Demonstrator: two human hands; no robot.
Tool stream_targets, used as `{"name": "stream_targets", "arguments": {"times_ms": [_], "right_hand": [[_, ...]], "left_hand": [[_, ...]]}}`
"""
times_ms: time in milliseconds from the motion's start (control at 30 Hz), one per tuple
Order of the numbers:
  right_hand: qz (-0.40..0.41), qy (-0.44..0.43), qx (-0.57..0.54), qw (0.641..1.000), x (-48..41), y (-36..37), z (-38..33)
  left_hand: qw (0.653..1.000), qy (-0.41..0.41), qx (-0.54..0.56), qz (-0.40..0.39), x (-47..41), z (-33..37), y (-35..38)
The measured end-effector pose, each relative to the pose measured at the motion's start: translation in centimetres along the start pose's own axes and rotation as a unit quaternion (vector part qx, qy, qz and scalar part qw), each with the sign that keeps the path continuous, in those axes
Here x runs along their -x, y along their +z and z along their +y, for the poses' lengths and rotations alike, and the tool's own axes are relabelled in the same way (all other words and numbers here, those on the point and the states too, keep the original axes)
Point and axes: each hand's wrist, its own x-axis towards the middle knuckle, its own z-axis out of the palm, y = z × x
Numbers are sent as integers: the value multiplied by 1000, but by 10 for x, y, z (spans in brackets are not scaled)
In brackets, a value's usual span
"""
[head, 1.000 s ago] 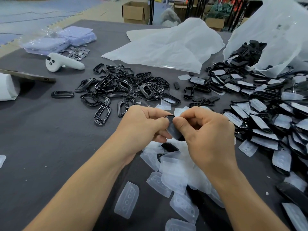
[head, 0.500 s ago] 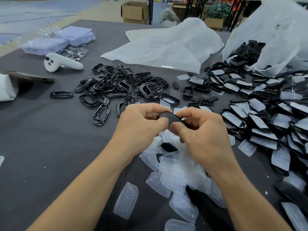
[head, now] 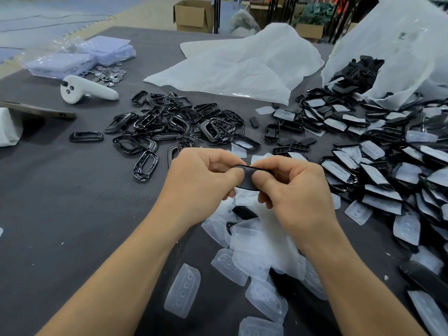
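A small black plastic shell (head: 247,178) is held above the dark table (head: 72,214), pinched between both thumbs and curled fingers. My left hand (head: 201,183) grips its left end and my right hand (head: 293,192) grips its right end; most of the shell is hidden by the fingers. Under my hands lies a heap of translucent white button pads (head: 254,258). A pile of glossy black frames (head: 174,124) lies beyond my hands. To the right spreads a mass of black shells with white pads in them (head: 388,170).
A white hand controller (head: 84,89) lies far left, with small metal discs (head: 109,75) and bluish packets (head: 80,57) behind it. White plastic sheeting (head: 237,66) and an open bag of black parts (head: 388,57) sit at the back. Cardboard boxes (head: 194,14) stand beyond the table.
The black shell has turned from upright to lying flat between my thumbs, and both hands have shifted slightly up and closer together around it.
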Motion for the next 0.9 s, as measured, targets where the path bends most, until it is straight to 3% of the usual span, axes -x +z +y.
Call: {"name": "stream_targets", "arguments": {"times_ms": [100, 367, 500, 700, 900], "right_hand": [[-6, -19, 12, 1000, 2, 0, -1], [-14, -32, 33, 999, 1, -4, -4], [-43, -4, -40, 998, -1, -8, -6], [-22, 17, -68, 997, 0, -6, -6], [-7, 46, -111, 993, -4, -8, -8]], "left_hand": [[999, 22, -46, 18, 0, 0, 1], [998, 36, -33, 27, -1, -4, 6], [999, 36, -7, 28, -4, -8, 5], [998, -9, 57, -28, -8, -9, -6], [997, -46, 37, -48, -8, -10, -10]]}}
